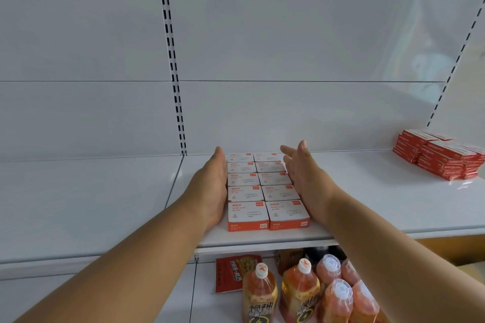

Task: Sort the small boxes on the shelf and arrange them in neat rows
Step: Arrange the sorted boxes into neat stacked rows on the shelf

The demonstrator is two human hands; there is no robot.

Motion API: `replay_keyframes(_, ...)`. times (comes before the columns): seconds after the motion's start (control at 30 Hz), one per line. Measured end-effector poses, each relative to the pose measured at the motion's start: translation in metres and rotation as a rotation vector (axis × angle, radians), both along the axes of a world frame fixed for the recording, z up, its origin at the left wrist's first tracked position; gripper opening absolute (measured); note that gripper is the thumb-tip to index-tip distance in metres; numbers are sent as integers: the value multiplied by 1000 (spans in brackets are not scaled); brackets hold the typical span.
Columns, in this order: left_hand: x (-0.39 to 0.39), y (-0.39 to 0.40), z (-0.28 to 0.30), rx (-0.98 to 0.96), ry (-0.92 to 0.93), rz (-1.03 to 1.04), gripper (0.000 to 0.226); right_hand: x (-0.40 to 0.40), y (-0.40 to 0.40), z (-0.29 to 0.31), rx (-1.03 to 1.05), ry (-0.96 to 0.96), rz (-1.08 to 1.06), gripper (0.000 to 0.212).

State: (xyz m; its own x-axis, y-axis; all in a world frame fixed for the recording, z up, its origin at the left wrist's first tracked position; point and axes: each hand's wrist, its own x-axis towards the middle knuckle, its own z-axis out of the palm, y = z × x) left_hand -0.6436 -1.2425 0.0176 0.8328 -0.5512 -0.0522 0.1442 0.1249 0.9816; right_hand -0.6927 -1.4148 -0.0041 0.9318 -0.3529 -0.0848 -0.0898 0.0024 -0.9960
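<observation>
Several small white-and-orange paper clip boxes (263,189) lie flat on the white shelf (367,199) in two straight columns running front to back. My left hand (214,186) is flat and upright against the left side of the block, fingers extended toward the back wall. On the other side, my right hand (304,173) rests along the block, palm inward, fingers spread and slightly lifted. Neither hand holds a box.
A stack of red boxes (443,156) sits at the far right of the same shelf. Below, on the lower shelf, stand several bottled drinks (301,294) and a red packet (231,274). A slotted upright (173,65) divides the white back panel.
</observation>
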Motion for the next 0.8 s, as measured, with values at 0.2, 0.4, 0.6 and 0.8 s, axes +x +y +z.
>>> replay_keyframes(0.2,0,3,-3,26,-19,-38,36,-9,6,3,-35,34,0,79)
replay_keyframes(0.4,-7,10,-15,25,-54,-81,38,-25,13,-2,-76,44,-15,76)
replay_keyframes(0.6,-12,27,-20,232,-204,-61,38,-41,15,0,-302,25,-38,55)
replay_keyframes(0.8,-22,45,-29,921,-910,119,74,-71,2,-2,-1060,152,-124,62)
